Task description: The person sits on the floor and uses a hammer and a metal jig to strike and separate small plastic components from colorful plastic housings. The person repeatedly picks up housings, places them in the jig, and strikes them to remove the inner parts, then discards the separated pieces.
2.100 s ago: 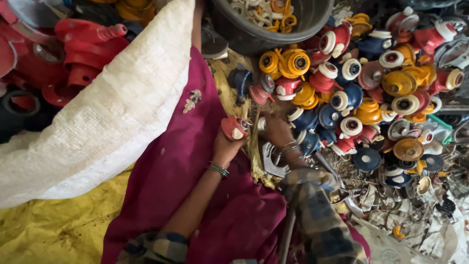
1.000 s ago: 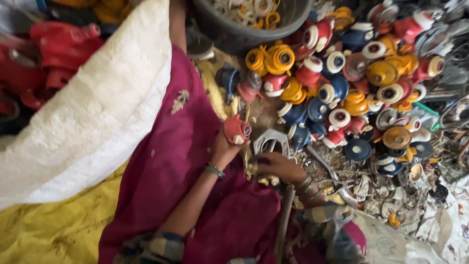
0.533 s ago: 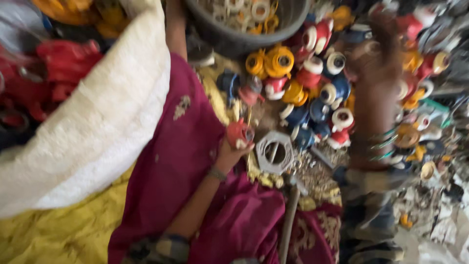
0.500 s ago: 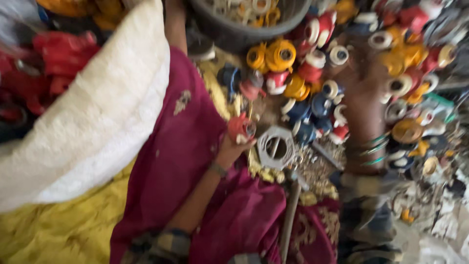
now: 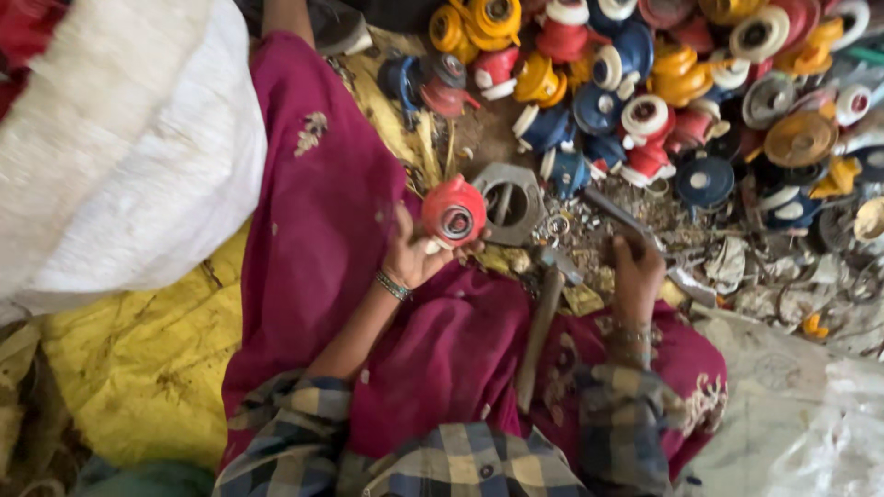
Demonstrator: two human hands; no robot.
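Red plastic cap (image 5: 453, 212) held in left hand (image 5: 412, 253), fingers curled round it, above the magenta cloth (image 5: 322, 221). Right hand (image 5: 637, 273) closed on a metal rod (image 5: 619, 216) beside the grey metal plate (image 5: 506, 198). Heap of red, yellow and blue caps (image 5: 645, 83) crowds the far edge.

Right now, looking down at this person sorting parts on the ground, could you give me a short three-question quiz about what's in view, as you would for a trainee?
1. True or false: the left hand holds a red round plastic part.
2. Multiple choice: what does the right hand grip? A) a long metal tool B) a yellow cap C) nothing
3. Fill in: the hammer lies across the person's ____ cloth-covered lap.

Key:
1. True; the fingers wrap it from below.
2. A; the long metal tool reaches toward the heap of coloured plastic parts.
3. Magenta; the magenta cloth also spreads beside a white sack.
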